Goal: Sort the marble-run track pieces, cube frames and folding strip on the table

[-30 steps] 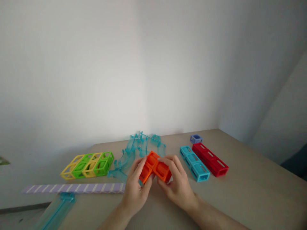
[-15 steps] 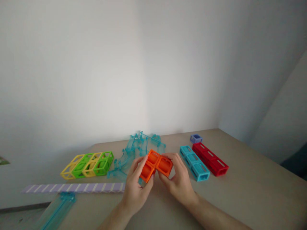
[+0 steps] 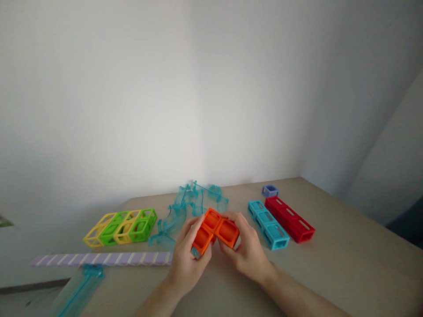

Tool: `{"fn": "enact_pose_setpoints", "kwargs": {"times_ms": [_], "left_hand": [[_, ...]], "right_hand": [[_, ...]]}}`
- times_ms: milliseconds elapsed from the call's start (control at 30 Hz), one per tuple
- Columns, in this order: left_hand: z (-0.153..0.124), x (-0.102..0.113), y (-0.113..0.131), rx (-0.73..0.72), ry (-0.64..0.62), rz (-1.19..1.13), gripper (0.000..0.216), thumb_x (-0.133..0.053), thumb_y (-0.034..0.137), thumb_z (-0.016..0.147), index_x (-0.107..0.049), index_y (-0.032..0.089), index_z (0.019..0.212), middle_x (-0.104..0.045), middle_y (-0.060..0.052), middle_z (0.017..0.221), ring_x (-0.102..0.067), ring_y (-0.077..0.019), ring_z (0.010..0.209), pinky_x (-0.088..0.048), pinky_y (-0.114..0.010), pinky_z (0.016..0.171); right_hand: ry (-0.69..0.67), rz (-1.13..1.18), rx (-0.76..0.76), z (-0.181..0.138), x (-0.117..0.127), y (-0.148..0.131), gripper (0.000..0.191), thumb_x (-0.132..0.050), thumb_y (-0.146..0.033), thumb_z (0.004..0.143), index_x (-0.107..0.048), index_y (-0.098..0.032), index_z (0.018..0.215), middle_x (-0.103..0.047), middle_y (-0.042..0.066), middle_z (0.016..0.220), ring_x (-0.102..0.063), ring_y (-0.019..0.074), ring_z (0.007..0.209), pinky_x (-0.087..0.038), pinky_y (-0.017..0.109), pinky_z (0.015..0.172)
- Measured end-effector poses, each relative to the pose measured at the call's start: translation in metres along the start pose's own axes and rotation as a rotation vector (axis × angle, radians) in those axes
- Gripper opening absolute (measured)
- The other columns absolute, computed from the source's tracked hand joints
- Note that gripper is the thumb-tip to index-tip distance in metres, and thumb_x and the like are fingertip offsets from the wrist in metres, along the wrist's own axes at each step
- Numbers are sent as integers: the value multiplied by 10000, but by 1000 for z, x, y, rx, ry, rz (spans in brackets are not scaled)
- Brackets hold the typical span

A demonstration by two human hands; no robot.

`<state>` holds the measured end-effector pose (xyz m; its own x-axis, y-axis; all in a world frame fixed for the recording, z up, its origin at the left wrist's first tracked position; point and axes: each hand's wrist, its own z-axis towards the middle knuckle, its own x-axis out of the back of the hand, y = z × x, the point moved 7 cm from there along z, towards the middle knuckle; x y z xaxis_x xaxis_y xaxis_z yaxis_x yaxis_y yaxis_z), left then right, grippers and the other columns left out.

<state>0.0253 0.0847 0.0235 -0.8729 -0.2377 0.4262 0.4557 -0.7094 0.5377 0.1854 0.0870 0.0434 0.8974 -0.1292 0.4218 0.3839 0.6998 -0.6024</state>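
Both my hands hold an orange block piece point(image 3: 215, 230) made of hollow cube sections, just above the beige table point(image 3: 330, 273). My left hand point(image 3: 187, 264) wraps its fingers round the left section. My right hand point(image 3: 244, 253) grips the right section, fingers curled over its top. Directly behind the orange piece lies a heap of clear teal curved track pieces point(image 3: 188, 207).
A yellow and green lattice block group point(image 3: 122, 226) lies at the left. A lilac striped strip point(image 3: 99, 259) and a teal rail point(image 3: 77, 293) lie at the near left. A cyan block row point(image 3: 267, 224), a red block row point(image 3: 291, 219) and a small purple cube point(image 3: 270, 190) sit at the right.
The orange piece has been turned a little in my hands, its right section tilting up. My right hand has shifted slightly left and closer round it.
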Motion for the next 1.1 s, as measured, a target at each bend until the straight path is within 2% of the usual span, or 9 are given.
{"fn": "enact_pose_setpoints", "kwargs": {"times_ms": [167, 400, 533, 700, 767, 900, 1000, 1100], "left_hand": [[0, 1, 0, 2, 4, 15, 617, -549, 78, 812, -425, 277, 1382, -516, -94, 1268, -524, -230, 1184, -456, -380, 1005], [-1, -1, -5, 89, -8, -77, 624, -531, 58, 790, -452, 279, 1368, -511, -92, 1294, -519, -247, 1206, -469, -388, 999], [-2, 2, -8, 134, 2, -112, 626, -534, 52, 763, -484, 279, 1343, -512, -82, 1296, -523, -245, 1206, -450, -392, 1016], [-1, 7, -12, 181, 33, -169, 619, -482, 27, 718, -546, 256, 1289, -547, -76, 1285, -533, -229, 1196, -402, -392, 1053], [0, 9, -17, 226, 67, -202, 540, -477, 55, 743, -590, 232, 1241, -571, -83, 1268, -547, -227, 1180, -411, -386, 1041], [1, 13, -30, 334, 129, -229, 377, -493, 146, 819, -648, 205, 1158, -600, -91, 1261, -534, -234, 1207, -391, -396, 1061], [-2, 10, -41, 454, 159, -329, 349, -541, 240, 840, -625, 202, 1177, -587, -105, 1302, -550, -256, 1198, -429, -427, 1032], [-7, 0, -49, 590, 166, -539, 415, -623, 324, 799, -588, 191, 1190, -590, -128, 1292, -629, -273, 1079, -559, -420, 850]], "right_hand": [[-46, -18, 27, 0, -4, 1, 614, -561, -24, 697, -463, -229, 1267, -586, 97, 1220, -565, 244, 1120, -447, 389, 968], [-54, 13, 38, 1, -7, -4, 505, -551, -17, 708, -567, -231, 1165, -559, 99, 1217, -564, 238, 1107, -462, 375, 946], [-9, 35, 12, 3, -5, 0, 464, -564, -30, 719, -591, -225, 1140, -573, 93, 1173, -578, 230, 1056, -471, 364, 914], [124, 82, -126, 7, 10, 30, 333, -604, -97, 752, -628, -213, 1062, -627, 82, 1088, -596, 245, 1013, -470, 393, 893], [167, 184, -247, 7, 15, 45, 289, -640, -164, 754, -632, -201, 1041, -654, 78, 1054, -619, 250, 952, -490, 391, 844], [177, 564, -509, 0, 8, 64, 295, -701, -245, 707, -639, -181, 988, -697, 46, 897, -648, 227, 776, -515, 339, 702], [157, 804, -579, -2, 0, 65, 322, -713, -217, 671, -628, -186, 980, -694, 32, 863, -655, 207, 728, -515, 325, 680], [128, 960, -596, -1, -5, 62, 379, -682, -198, 672, -597, -205, 1041, -699, 35, 890, -673, 214, 755, -518, 336, 705]]}}
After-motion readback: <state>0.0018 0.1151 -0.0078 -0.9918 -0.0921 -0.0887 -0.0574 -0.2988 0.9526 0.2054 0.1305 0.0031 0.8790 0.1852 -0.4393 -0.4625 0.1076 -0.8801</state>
